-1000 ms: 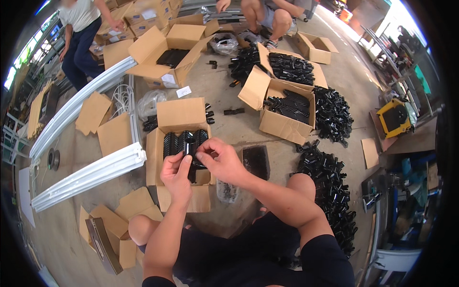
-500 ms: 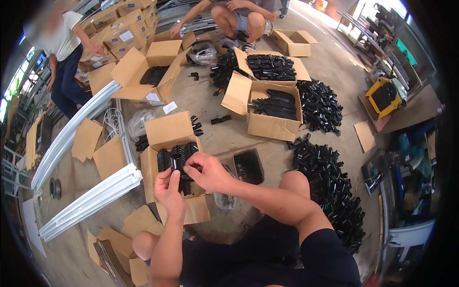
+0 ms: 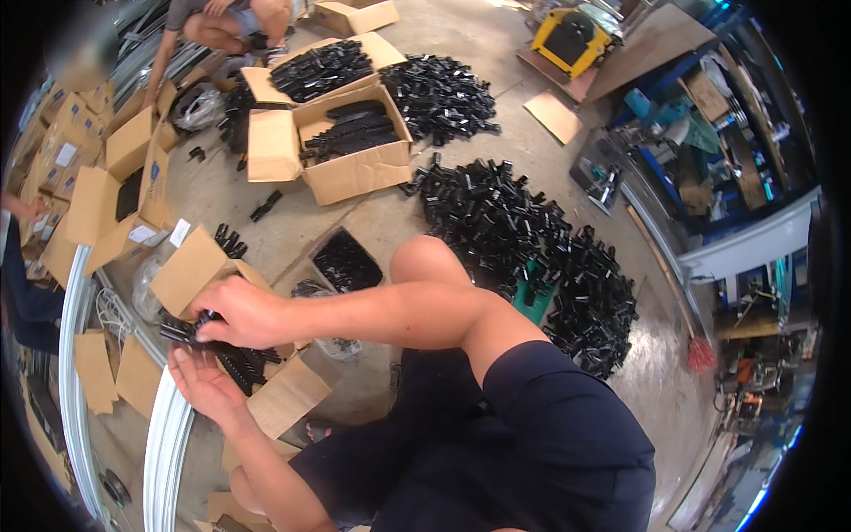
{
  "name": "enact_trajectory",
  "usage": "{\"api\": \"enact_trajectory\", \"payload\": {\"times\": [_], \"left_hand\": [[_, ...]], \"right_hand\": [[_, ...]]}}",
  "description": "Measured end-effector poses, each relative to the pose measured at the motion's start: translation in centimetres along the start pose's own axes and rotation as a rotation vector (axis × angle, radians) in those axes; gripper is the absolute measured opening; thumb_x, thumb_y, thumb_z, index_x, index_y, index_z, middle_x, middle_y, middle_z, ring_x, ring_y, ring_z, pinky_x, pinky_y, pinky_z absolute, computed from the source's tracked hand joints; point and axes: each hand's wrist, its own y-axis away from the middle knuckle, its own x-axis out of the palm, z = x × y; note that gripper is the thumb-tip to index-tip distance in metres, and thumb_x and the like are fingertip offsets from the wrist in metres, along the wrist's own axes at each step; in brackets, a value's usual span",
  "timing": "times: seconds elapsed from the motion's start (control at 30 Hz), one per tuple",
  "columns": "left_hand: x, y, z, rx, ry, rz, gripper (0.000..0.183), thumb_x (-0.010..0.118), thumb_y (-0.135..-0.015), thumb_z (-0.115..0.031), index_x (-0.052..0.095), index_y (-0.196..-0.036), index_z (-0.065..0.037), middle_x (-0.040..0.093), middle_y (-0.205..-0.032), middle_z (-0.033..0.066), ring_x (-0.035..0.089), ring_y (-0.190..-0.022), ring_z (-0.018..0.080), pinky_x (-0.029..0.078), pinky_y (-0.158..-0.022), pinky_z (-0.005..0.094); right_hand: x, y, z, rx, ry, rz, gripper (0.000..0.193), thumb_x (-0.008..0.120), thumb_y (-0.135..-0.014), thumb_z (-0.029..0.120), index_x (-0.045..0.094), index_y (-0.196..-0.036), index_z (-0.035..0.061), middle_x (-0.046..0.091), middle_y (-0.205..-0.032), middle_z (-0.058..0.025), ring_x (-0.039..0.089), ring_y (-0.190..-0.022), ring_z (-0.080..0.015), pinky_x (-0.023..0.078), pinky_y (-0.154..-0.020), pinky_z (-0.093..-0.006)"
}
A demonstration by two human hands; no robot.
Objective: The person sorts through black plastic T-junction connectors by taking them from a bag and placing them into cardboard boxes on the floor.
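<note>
The step in hand appears to be the handling of one black tubular part (image 3: 177, 332) at left centre of the frame, beside the upper flap of an open cardboard box (image 3: 288, 396). The right hand (image 3: 244, 312) has its fingers curled down around the part's near end, which lies close to level. The left hand (image 3: 209, 383) is palm up, its fingers loosely spread just below the part; whether they touch it, I cannot tell, and no grip shows there. More black parts (image 3: 241, 365) lie packed in the box, partly hidden by the right forearm. The next move seems to call for a steady right-hand hold and care around the flap.

Against the frame half a second ago, the part is tipped over rather than upright, and the left hand is open rather than pinching it. The view is swung round: the box sits further left, the loose pile (image 3: 505, 213) fills more of the centre right, and a red brush head (image 3: 700, 355) shows at right.
</note>
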Motion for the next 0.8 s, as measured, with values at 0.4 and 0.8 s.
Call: {"api": "enact_trajectory", "payload": {"times": [0.4, 0.8], "left_hand": [[2.6, 1.8, 0.1, -0.309, -0.158, 0.281, 0.042, 0.052, -0.107, -0.035, 0.054, -0.130, 0.000, 0.064, -0.134, 0.0192, 0.067, -0.110, 0.0267, 0.056, -0.092, 0.0346], [9.1, 14.2, 11.4, -0.874, -0.381, 0.784, 0.086, 0.031, -0.101, -0.072, 0.050, -0.144, -0.001, 0.061, -0.138, 0.0142, 0.055, -0.129, 0.0260, 0.041, -0.108, 0.0433]], "right_hand": [[-22.9, 15.4, 0.8, 0.380, 0.541, -0.681, 0.030, 0.078, -0.089, 0.024, 0.071, -0.106, 0.0005, 0.070, -0.077, -0.0099, 0.063, -0.067, -0.0122, 0.051, -0.062, -0.0319], [-38.3, 58.2, 4.1, 1.458, 1.255, -0.742, 0.029, 0.073, -0.081, 0.028, 0.073, -0.093, 0.0014, 0.072, -0.102, -0.0250, 0.068, -0.100, -0.0422, 0.055, -0.090, -0.0503]]}}
